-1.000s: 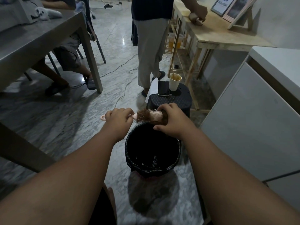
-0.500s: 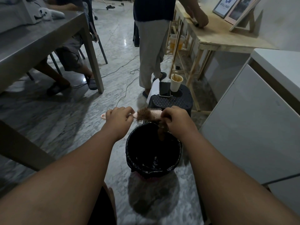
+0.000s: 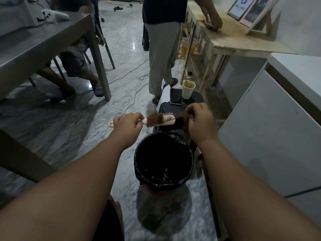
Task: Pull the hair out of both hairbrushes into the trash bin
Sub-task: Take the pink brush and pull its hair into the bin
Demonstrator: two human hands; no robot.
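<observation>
The hair tuft (image 3: 181, 122) your right hand (image 3: 201, 122) pinches beside the brush (image 3: 160, 120), whose handle your left hand (image 3: 127, 126) grips, hangs near the bin (image 3: 137, 153)'s far rim, so releasing here may drop it outside.

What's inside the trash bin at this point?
Inside the trash bin only its black liner shows, crumpled and glinting near the bottom. The interior is too dark to tell whether hair lies there.

Pink hairbrush (image 3: 160, 120) mid-frame, brown hair (image 3: 181, 121) clumped, black-lined trash bin (image 3: 139, 164) below; grey-veined marble floor (image 3: 121, 49), cream-looking cup (image 3: 187, 92), perhaps.
</observation>
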